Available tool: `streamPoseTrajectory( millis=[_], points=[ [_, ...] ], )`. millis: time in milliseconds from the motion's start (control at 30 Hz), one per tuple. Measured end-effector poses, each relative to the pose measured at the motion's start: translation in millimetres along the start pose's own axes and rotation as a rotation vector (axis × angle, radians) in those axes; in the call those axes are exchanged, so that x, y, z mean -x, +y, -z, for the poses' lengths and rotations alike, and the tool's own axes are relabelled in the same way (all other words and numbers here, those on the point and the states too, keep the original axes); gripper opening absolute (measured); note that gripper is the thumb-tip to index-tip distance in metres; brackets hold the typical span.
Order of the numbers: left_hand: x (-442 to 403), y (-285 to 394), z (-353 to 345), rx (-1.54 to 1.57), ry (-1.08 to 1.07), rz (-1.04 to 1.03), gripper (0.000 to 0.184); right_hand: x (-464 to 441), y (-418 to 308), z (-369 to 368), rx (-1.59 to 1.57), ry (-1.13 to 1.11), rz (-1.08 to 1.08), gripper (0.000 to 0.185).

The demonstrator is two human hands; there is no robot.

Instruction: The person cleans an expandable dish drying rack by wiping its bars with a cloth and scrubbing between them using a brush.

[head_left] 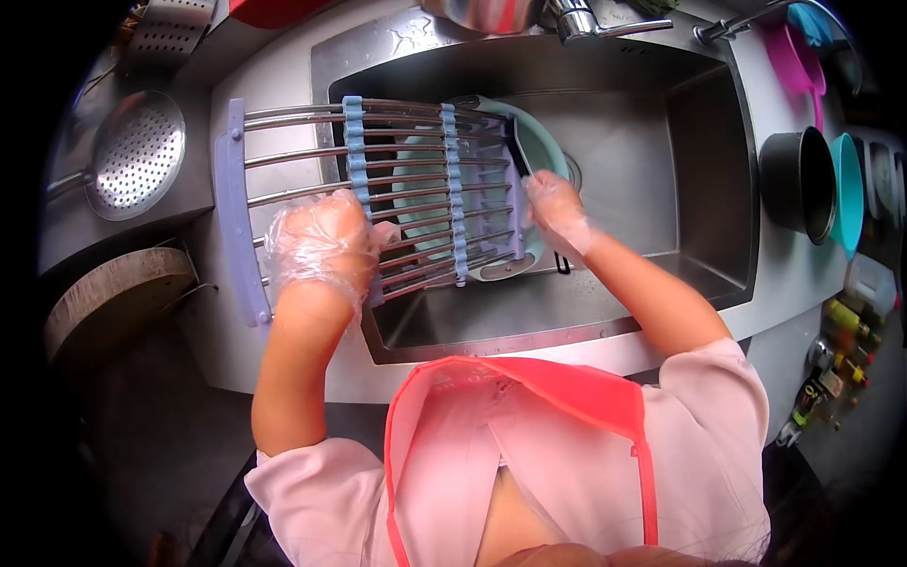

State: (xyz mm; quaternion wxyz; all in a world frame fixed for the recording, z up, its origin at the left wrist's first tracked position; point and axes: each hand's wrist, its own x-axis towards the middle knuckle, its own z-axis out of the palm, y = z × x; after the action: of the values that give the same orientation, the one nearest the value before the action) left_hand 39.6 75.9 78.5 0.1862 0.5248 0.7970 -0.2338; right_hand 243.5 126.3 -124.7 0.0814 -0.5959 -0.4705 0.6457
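An extending drying rack (406,175) with metal bars, lilac ends and light blue cross-strips lies over the left part of the sink. My left hand (326,241), in a clear plastic glove, is closed around its lower bars near the left end. My right hand (559,210), also gloved, grips a slim black brush-like tool (519,157) against the rack's lilac right end. The tool's lower end shows below the hand, but its working face is mostly hidden. Under the rack, a pale green basin (548,142) sits in the sink, partly covered by the bars.
The steel sink (699,132) has a faucet (576,19) at its back edge. To the right are a dark pot (798,184), a teal bowl (847,194) and a pink scoop (795,61). A perforated skimmer (137,156) and round wooden board (118,298) are at left.
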Motion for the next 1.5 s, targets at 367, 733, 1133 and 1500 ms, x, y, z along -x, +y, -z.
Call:
streamPoseTrajectory(
  millis=[367, 733, 1133, 1500],
  points=[
    [-2.3, -4.9, -8.6, -0.009, 0.060, -0.023, 0.038, 1.7, -14.1, -3.5, -0.468, 0.048, -0.215, 0.013],
    [-4.1, -5.6, -7.3, 0.008, 0.057, -0.024, 0.036, -37.6, -6.3, 11.0, -0.282, -0.077, 0.036, 0.016],
    [-2.1, 0.6, 2.1, 0.021, -0.010, 0.039, 0.038, -17.5, 8.5, 4.1, -0.005, 0.042, 0.116, 0.021],
    [-2.5, -4.5, -3.6, 0.011, 0.036, -0.028, 0.038, -11.3, 9.8, 9.4, 0.526, 0.164, 0.291, 0.020]
  ],
)
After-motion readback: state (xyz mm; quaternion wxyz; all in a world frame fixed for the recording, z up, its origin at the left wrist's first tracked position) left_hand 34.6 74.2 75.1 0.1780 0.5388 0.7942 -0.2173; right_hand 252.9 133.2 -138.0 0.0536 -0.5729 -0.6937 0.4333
